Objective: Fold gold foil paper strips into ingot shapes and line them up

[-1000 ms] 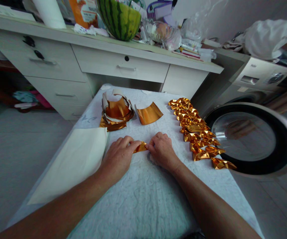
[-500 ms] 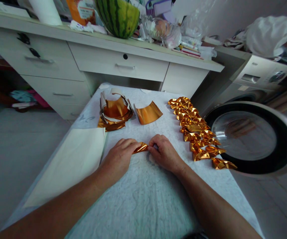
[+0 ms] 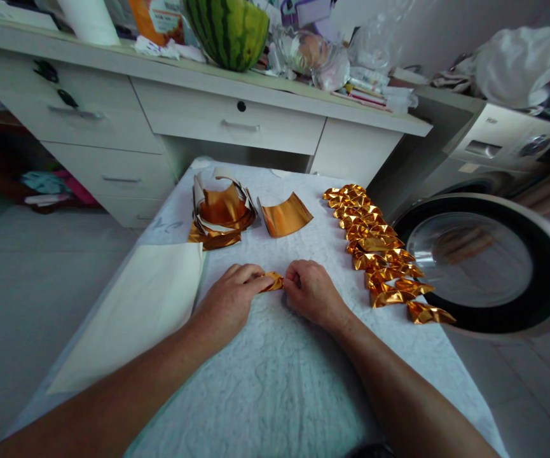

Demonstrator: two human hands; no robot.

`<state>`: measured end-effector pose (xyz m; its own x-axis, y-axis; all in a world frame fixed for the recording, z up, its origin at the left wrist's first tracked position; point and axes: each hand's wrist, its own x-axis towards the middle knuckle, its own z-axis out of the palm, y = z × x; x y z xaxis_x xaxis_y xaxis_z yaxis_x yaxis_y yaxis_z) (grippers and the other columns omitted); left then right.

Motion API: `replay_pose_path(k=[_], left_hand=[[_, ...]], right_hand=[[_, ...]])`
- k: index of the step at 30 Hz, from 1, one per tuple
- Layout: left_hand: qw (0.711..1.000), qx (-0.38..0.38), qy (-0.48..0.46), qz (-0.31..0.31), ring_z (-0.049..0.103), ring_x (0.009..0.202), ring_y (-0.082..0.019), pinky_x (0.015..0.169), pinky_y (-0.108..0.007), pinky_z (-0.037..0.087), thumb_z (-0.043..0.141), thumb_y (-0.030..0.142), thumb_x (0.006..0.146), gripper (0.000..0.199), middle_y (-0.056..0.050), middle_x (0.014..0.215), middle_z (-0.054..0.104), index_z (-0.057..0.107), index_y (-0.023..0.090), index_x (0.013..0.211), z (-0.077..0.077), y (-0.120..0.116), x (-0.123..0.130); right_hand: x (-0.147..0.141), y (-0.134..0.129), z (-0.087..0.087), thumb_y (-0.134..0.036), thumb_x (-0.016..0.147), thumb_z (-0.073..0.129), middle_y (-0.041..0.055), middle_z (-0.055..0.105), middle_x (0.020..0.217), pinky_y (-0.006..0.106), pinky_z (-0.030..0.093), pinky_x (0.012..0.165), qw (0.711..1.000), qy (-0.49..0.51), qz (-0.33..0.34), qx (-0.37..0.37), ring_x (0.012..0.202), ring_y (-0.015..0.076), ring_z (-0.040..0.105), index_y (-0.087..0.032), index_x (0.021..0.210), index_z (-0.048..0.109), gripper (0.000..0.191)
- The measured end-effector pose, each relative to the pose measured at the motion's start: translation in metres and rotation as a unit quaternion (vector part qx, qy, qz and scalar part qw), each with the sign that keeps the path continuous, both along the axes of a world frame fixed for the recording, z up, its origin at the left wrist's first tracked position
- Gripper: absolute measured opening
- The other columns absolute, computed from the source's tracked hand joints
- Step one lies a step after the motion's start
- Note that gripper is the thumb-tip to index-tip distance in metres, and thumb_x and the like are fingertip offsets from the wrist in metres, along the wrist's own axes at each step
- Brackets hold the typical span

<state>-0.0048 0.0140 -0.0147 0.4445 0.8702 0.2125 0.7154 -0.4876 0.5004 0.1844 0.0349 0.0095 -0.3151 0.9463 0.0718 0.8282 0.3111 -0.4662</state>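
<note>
A small folded piece of shiny gold foil paper (image 3: pixel 273 281) lies between my hands, low over the covered table (image 3: pixel 265 381). The fingers of my left hand (image 3: pixel 233 294) close on its left end and hide that part. My right hand (image 3: pixel 310 289) is curled, with thumb and forefinger pinching the right tip. Beyond them a single curved gold foil sheet (image 3: pixel 287 216) rests on the cloth. To its left stands a curled stack of gold foil sheets (image 3: pixel 222 210) with pale backs. Folded gold foil pieces (image 3: pixel 374 245) overlap in rows along the right.
A cream paper sheet (image 3: pixel 136 312) lies at the table's left edge. Behind is a white desk (image 3: pixel 236 124) with a cut watermelon (image 3: pixel 229 32) and plastic bags on top. The washing machine's open round door (image 3: pixel 479 261) stands close to the table's right edge.
The foil piece between my hands has turned slightly and shows less of its striped, creased face. My left fingers have shifted a little over it; my right fingers have curled in more.
</note>
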Motion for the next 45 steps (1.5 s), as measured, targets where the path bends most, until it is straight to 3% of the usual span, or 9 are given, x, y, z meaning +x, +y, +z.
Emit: replay_pose_path(k=[10, 15, 21, 25, 28, 34, 38, 41, 45], left_hand=[[1.0, 0.003, -0.003, 0.002, 0.054, 0.104, -0.02, 0.092, -0.035, 0.048, 0.045, 0.001, 0.086, 0.042, -0.004, 0.111, 0.063, 0.065, 0.025, 0.114, -0.002, -0.001, 0.0], [1.0, 0.007, 0.007, 0.021, 0.053, 0.098, -0.019, 0.087, -0.034, 0.047, 0.046, 0.0, 0.083, 0.041, -0.005, 0.105, 0.059, 0.065, 0.024, 0.11, -0.003, -0.002, -0.001], [0.997, 0.009, 0.055, 0.053, 0.052, 0.084, -0.019, 0.078, -0.034, 0.046, 0.038, 0.001, 0.084, 0.027, -0.004, 0.087, 0.052, 0.058, 0.019, 0.08, 0.004, -0.004, -0.004], [0.994, 0.008, 0.094, 0.05, 0.051, 0.083, -0.021, 0.078, -0.035, 0.044, 0.04, 0.003, 0.081, 0.024, -0.005, 0.084, 0.053, 0.056, 0.019, 0.074, 0.011, -0.004, -0.004], [0.991, 0.012, 0.116, 0.059, 0.051, 0.084, -0.022, 0.078, -0.037, 0.043, 0.045, 0.01, 0.082, 0.017, -0.005, 0.082, 0.055, 0.057, 0.02, 0.074, 0.016, -0.005, -0.001], [0.986, 0.013, 0.141, 0.087, 0.053, 0.082, -0.022, 0.076, -0.037, 0.041, 0.05, 0.032, 0.091, 0.02, -0.005, 0.082, 0.058, 0.056, 0.02, 0.075, 0.018, -0.005, 0.003], [0.987, -0.003, 0.131, 0.089, 0.055, 0.082, -0.022, 0.075, -0.035, 0.04, 0.051, 0.029, 0.092, 0.019, -0.004, 0.082, 0.06, 0.054, 0.02, 0.075, 0.015, -0.001, 0.001], [0.991, -0.011, 0.101, 0.092, 0.057, 0.084, -0.022, 0.076, -0.035, 0.041, 0.051, 0.025, 0.091, 0.008, -0.004, 0.088, 0.064, 0.057, 0.02, 0.089, 0.012, 0.001, 0.0], [0.993, -0.015, 0.073, 0.087, 0.06, 0.089, -0.023, 0.081, -0.037, 0.043, 0.05, 0.022, 0.091, 0.021, -0.004, 0.099, 0.068, 0.058, 0.022, 0.111, 0.009, 0.002, -0.002]], right_hand=[[-0.003, -0.004, -0.005, -0.016, 0.082, 0.055, 0.0046, 0.062, 0.081, 0.03, 0.036, 0.077, 0.999, -0.026, -0.027, 0.013, 0.08, 0.0186, 0.054, -0.018, 0.081, 0.058, 0.004], [-0.002, -0.006, -0.008, -0.01, 0.084, 0.051, 0.0047, 0.06, 0.094, 0.031, 0.033, 0.08, 1.0, 0.01, 0.014, 0.024, 0.091, 0.0202, 0.05, -0.02, 0.088, 0.063, 0.017], [-0.006, -0.005, -0.01, -0.006, 0.085, 0.045, 0.0035, 0.06, 0.092, 0.032, 0.031, 0.078, 0.998, -0.003, 0.054, 0.033, 0.088, 0.0201, 0.047, -0.021, 0.087, 0.064, 0.025], [-0.01, -0.006, -0.007, -0.01, 0.087, 0.046, 0.0038, 0.059, 0.091, 0.032, 0.031, 0.077, 0.998, -0.023, 0.049, 0.035, 0.087, 0.0199, 0.046, -0.02, 0.086, 0.062, 0.018], [-0.013, -0.008, -0.004, -0.023, 0.089, 0.053, 0.0045, 0.059, 0.092, 0.033, 0.031, 0.077, 0.997, -0.043, 0.045, 0.041, 0.088, 0.0208, 0.046, -0.019, 0.086, 0.06, 0.009], [-0.016, -0.011, -0.004, -0.034, 0.09, 0.056, 0.0062, 0.058, 0.095, 0.036, 0.032, 0.078, 0.995, -0.078, 0.033, 0.051, 0.09, 0.0228, 0.046, -0.019, 0.089, 0.058, 0.015], [-0.018, -0.01, -0.005, -0.036, 0.09, 0.055, 0.0057, 0.058, 0.095, 0.036, 0.032, 0.078, 0.994, -0.089, 0.025, 0.053, 0.09, 0.023, 0.047, -0.02, 0.089, 0.057, 0.016], [-0.019, -0.01, -0.004, -0.038, 0.091, 0.055, 0.0057, 0.058, 0.096, 0.036, 0.032, 0.077, 0.994, -0.096, 0.024, 0.051, 0.09, 0.023, 0.047, -0.02, 0.09, 0.057, 0.018], [-0.02, -0.01, -0.004, -0.037, 0.091, 0.054, 0.0053, 0.059, 0.096, 0.036, 0.032, 0.077, 0.993, -0.105, 0.019, 0.052, 0.091, 0.023, 0.048, -0.02, 0.09, 0.058, 0.018]])
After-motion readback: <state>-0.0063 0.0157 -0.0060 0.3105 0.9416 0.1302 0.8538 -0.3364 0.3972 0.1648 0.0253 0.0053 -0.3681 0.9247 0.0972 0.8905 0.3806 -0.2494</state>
